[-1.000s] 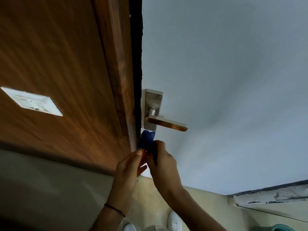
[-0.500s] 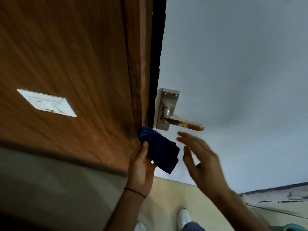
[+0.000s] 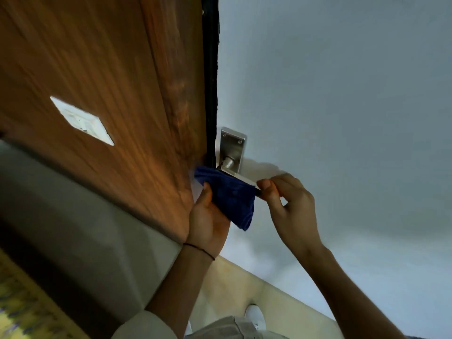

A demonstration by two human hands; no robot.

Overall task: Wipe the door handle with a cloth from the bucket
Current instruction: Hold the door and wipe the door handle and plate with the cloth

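A silver lever door handle [image 3: 232, 152] with a rectangular backplate is fixed on the white door [image 3: 342, 106]. A dark blue cloth [image 3: 231, 195] is draped under and over the lever, hiding most of it. My left hand [image 3: 208, 221] holds the cloth from below, thumb pressed on it. My right hand [image 3: 286, 204] pinches the free end of the lever between thumb and fingers, right beside the cloth's edge. The bucket is not in view.
A brown wooden panel [image 3: 102, 81] with a white switch plate [image 3: 82, 121] stands left of the door's dark edge [image 3: 210, 81]. Below lie a beige floor [image 3: 244, 285] and my white shoe [image 3: 255, 315].
My left hand has raised the cloth onto the lever. My right hand, open and apart half a second ago, has closed on the lever's tip. The view has shifted closer.
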